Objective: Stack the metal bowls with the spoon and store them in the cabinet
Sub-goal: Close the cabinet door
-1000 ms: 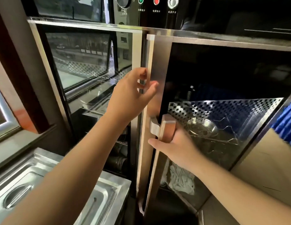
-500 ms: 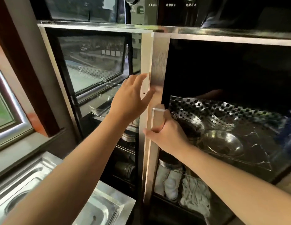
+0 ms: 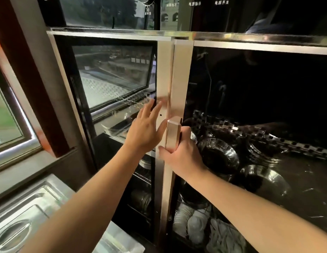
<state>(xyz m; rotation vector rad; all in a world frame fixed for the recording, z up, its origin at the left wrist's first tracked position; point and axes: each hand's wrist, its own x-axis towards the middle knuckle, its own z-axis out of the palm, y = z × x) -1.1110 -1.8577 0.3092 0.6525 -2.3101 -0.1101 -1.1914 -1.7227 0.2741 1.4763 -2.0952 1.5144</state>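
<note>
A steel cabinet with two dark glass doors fills the view. My right hand (image 3: 181, 152) is shut on the right door's metal handle (image 3: 172, 133), and that right door (image 3: 182, 73) sits flush against the left door (image 3: 163, 73). My left hand (image 3: 147, 128) is open, fingers spread, flat against the left door's metal edge. Behind the right glass, metal bowls (image 3: 219, 156) stand on a wire shelf, with another bowl (image 3: 263, 179) lower right. No spoon is visible.
White dishes (image 3: 193, 223) sit on the lowest shelf behind the right glass. A steel counter with lidded wells (image 3: 27, 212) lies at lower left. A window frame (image 3: 16, 147) is on the left, and a control panel (image 3: 195, 4) runs above the doors.
The right door has swung from ajar to closed against the left door, with my right hand still on its handle. My left hand slid lower on the left door's edge.
</note>
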